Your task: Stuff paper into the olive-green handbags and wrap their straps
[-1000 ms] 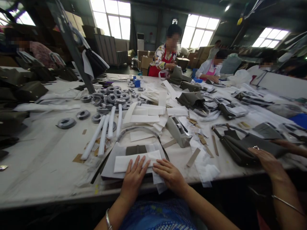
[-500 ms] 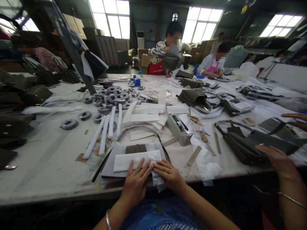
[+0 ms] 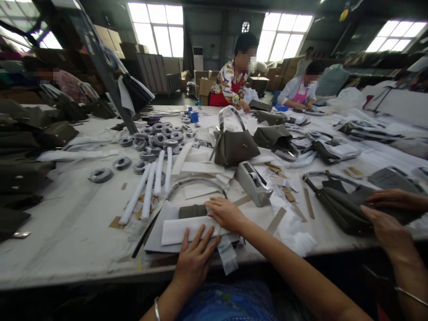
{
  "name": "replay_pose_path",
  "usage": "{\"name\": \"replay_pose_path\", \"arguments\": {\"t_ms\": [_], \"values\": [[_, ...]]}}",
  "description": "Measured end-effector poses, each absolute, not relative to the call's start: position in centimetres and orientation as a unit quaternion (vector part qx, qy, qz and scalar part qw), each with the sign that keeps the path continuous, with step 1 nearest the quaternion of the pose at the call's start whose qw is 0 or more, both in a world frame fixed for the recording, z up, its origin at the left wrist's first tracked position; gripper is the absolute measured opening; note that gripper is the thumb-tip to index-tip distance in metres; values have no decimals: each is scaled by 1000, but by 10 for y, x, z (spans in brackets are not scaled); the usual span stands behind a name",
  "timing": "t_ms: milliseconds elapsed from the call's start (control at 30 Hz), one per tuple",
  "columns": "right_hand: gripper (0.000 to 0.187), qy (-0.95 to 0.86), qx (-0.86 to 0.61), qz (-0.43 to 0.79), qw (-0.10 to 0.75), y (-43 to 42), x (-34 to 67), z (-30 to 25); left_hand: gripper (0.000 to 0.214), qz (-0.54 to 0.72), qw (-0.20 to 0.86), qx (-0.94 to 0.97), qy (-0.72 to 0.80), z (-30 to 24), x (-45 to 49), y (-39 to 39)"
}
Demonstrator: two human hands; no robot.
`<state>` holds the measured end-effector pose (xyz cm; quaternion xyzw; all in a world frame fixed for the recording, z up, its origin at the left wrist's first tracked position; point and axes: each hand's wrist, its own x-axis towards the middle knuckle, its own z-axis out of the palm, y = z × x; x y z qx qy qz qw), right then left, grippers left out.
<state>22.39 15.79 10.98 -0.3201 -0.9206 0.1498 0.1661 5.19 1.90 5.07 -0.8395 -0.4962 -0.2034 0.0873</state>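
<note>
A handbag (image 3: 152, 240) with a wrapped handle lies on the table's front edge, grey sheet over it. On top of it is a white foam strip (image 3: 174, 232). My left hand (image 3: 197, 254) lies flat with fingers spread, its fingertips on the foam strip. My right hand (image 3: 225, 215) reaches across the bag's right side, fingers stretched out beside a dark olive piece (image 3: 193, 211). A strip of clear plastic (image 3: 228, 256) hangs below my hands toward the table edge.
A tape dispenser (image 3: 254, 185) stands to the right, with an olive handbag (image 3: 236, 147) behind it. White foam tubes (image 3: 133, 194) and grey rolled coils (image 3: 100, 174) lie left. At right, a co-worker's hands (image 3: 388, 218) touch another bag (image 3: 344, 207).
My right hand has moved up from the foam strip's lower right side, while my left hand stays on it. The far co-worker's olive handbag now stands on the table.
</note>
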Motion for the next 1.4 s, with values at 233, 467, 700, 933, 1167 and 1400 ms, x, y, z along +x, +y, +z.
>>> {"name": "replay_pose_path", "arguments": {"t_ms": [233, 467, 700, 933, 1167, 1400], "values": [[36, -922, -373, 99, 13, 169, 210, 96, 50, -202, 109, -839, -494, 48, 52, 20], [38, -910, -406, 79, -30, 167, 203, 106, 51, -196, 131, -841, -488, 45, 50, 19], [40, -920, -357, 140, 86, 129, 247, 95, 47, -229, 106, -836, -487, 46, 52, 21], [70, -914, -330, 179, 156, 92, 279, 81, 52, -214, 54, -839, -498, 56, 52, 19], [70, -918, -315, 142, 194, 99, 278, 51, 48, -250, 37, -805, -537, 71, 69, 19], [63, -901, -296, 118, 294, 80, 291, 50, 41, -277, 79, -782, -552, 50, 77, 23]]}}
